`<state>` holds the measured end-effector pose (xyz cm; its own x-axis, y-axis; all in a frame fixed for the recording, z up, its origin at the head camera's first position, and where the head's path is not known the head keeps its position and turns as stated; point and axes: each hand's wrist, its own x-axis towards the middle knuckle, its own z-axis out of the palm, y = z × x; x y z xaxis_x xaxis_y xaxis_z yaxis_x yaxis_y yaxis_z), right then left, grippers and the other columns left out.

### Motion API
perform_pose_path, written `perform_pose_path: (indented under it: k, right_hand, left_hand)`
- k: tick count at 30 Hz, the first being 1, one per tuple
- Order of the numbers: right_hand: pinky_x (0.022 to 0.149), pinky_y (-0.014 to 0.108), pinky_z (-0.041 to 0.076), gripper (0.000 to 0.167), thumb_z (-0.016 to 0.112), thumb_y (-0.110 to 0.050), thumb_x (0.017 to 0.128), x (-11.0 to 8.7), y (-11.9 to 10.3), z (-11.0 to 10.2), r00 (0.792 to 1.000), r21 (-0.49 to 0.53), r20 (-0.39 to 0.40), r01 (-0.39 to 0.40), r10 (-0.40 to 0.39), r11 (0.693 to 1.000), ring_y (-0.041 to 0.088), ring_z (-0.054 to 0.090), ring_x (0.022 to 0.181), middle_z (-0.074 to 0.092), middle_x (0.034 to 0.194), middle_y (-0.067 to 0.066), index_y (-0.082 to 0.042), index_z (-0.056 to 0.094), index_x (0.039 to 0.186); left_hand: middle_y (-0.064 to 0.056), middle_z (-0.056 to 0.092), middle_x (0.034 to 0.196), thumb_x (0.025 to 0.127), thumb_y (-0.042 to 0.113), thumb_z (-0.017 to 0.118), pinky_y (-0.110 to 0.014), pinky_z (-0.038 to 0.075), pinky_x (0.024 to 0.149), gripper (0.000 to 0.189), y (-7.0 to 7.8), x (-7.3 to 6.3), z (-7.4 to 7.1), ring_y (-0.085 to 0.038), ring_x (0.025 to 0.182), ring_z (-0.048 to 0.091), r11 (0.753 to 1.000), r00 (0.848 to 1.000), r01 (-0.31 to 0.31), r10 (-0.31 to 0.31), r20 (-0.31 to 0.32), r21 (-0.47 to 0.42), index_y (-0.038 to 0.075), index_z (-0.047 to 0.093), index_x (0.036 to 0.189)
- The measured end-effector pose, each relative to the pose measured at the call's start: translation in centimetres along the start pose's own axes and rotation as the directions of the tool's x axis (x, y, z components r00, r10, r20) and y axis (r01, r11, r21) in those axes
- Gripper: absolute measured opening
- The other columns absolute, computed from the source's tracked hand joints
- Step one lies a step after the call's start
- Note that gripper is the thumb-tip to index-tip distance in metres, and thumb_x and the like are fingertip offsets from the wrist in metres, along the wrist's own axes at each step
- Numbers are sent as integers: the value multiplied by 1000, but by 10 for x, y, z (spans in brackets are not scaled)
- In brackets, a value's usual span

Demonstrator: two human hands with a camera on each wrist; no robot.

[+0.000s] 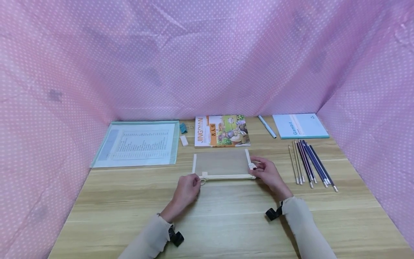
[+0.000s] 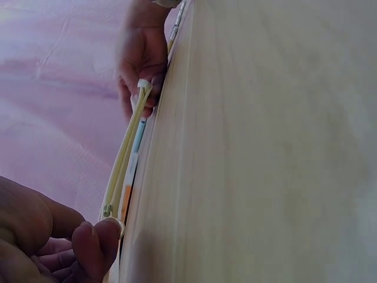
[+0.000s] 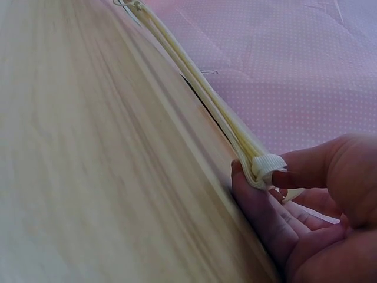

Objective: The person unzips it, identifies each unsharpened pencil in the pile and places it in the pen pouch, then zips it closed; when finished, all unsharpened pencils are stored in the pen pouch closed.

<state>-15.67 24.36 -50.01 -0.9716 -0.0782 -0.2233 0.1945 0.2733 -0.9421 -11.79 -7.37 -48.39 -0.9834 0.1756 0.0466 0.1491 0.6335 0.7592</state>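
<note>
"Where's the pouch (image 1: 223, 163)?"
"Middle of the table (image 1: 226, 216): the left hand (image 1: 185, 189) pinches its eight-o'clock corner, the right hand (image 1: 268, 174) its four-o'clock one."
"And around it?"
"Book (image 1: 223, 131) at twelve, pencils (image 1: 306, 162) at three, folder (image 1: 145, 144) near ten."

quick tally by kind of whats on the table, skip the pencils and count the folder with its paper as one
Zip pouch: 1
Books: 2 (JINGDIAN book, Gambit book)
Document folder: 1
Pen: 1
Teal clip: 1
White eraser: 1
Total: 7
</note>
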Motion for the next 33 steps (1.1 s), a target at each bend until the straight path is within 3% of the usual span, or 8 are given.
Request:
perform_pose_path:
  k: [6,12,18,25,33]
  right_hand:
    - [59,20,53,59,69,0,89,-1,-1,-2,1000,-17,-5,-3,3,1000,6,64,71,66,94,6,1,47,143]
    - [61,21,55,58,69,-1,89,-1,2,-3,1000,-10,3,-5,5,1000,6,65,72,66,96,8,0,48,143]
    - [63,19,56,58,68,4,88,-1,1,-2,1000,12,5,30,-30,999,2,66,73,68,101,19,8,47,141]
    - [64,19,57,59,68,6,87,-1,-2,-2,1000,35,0,19,-19,999,2,67,73,68,97,15,8,47,142]
    - [66,19,57,58,68,5,87,1,-2,-1,1000,28,14,6,-6,1000,3,67,75,67,96,8,7,48,141]
  left_hand:
    - [-4,60,55,90,-4,57,-21,42,36,13,-13,-1,-17,-4,35,47,998,998,58,-58,-9,3,-2,68,84]
    - [-4,60,56,90,-3,57,-21,41,35,13,-20,-3,-31,-8,37,49,995,995,103,-102,22,-11,0,69,86]
    - [-7,61,56,90,-5,58,-25,41,33,13,-21,-4,-38,-12,36,52,995,995,94,-92,39,-38,-2,68,83]
    - [-5,61,55,89,-5,58,-23,41,34,12,-26,-3,-48,-8,35,51,997,997,73,-73,22,-8,-2,69,84]
    - [-1,61,57,86,-4,62,-19,41,42,11,-27,0,-51,-6,44,51,997,997,16,-22,77,76,2,70,80]
